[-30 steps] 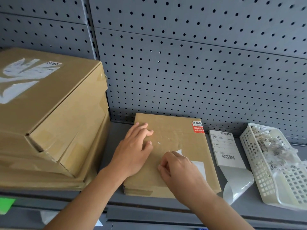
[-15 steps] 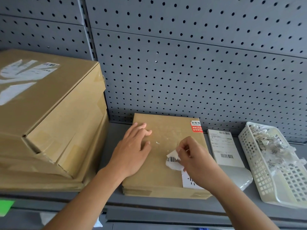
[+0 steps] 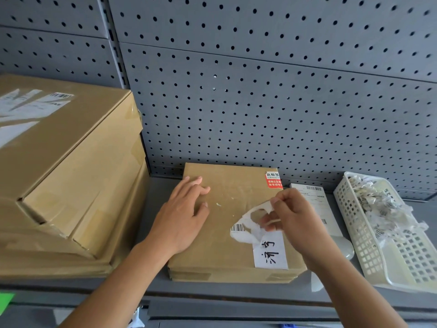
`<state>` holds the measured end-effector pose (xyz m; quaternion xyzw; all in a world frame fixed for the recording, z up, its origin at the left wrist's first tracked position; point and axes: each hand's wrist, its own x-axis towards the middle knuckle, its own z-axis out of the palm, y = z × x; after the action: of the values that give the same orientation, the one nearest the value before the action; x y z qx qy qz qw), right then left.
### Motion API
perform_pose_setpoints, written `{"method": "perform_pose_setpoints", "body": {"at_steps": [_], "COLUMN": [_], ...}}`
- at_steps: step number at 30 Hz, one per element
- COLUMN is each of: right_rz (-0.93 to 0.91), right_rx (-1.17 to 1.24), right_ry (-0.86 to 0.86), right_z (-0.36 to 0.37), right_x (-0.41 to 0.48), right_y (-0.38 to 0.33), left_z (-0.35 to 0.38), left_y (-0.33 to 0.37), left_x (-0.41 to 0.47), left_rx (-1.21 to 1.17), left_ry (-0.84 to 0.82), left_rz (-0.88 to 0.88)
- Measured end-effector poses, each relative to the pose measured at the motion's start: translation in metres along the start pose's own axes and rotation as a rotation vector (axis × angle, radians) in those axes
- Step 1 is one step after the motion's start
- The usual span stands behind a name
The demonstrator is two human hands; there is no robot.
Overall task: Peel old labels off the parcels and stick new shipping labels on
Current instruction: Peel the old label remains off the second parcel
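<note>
I am watching the old label (image 3: 244,230), a torn white strip with a barcode, which is curling up off the top of the parcel (image 3: 220,254). The right hand (image 3: 298,221) is pinching its lifted end between thumb and fingers just above the cardboard, while the lower end is lying on the parcel. Right below it a white sticker (image 3: 270,254) with handwritten black characters is lying flat near the parcel's near right corner. The left hand (image 3: 182,221) is lying flat on the parcel's left half, fingers straight and slightly spread, holding nothing. A red sticker (image 3: 273,180) is sitting at the far right corner.

The parcel is lying flat on the grey shelf (image 3: 158,200), its far edge close to the pegboard (image 3: 260,102). Just to its right a new label (image 3: 316,202) is lying on the shelf, partly hidden by the right hand. Beyond that a basket (image 3: 350,223) is holding paper scraps (image 3: 380,204). To the left, big boxes (image 3: 66,166) are standing stacked, the top one bearing torn label remains.
</note>
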<state>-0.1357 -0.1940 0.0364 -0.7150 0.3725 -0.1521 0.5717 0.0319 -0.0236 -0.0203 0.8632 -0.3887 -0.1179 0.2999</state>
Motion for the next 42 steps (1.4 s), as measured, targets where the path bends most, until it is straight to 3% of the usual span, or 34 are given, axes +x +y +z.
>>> {"method": "perform_pose_setpoints", "body": {"at_steps": [16, 27, 31, 38, 42], "right_rz": [-0.116, -0.175, -0.205, -0.182, -0.169], "right_rx": [0.261, 0.169, 0.077, -0.320, -0.469], "right_ry": [0.184, 0.277, 0.411, 0.717, 0.776], "right_z": [-0.045, -0.098, -0.125, -0.190, -0.209], "right_x": [0.003, 0.001, -0.002, 0.008, 0.019], "right_y": [-0.010, 0.004, 0.009, 0.038, 0.056], "left_z": [0.001, 0.003, 0.005, 0.004, 0.005], "left_y": [-0.003, -0.010, -0.011, -0.010, -0.011], "left_x": [0.000, 0.001, 0.003, 0.005, 0.006], "left_rx": [-0.002, -0.003, -0.001, -0.042, -0.039], "left_ry": [0.020, 0.021, 0.037, 0.055, 0.070], "left_rz": [0.017, 0.051, 0.066, 0.096, 0.113]}}
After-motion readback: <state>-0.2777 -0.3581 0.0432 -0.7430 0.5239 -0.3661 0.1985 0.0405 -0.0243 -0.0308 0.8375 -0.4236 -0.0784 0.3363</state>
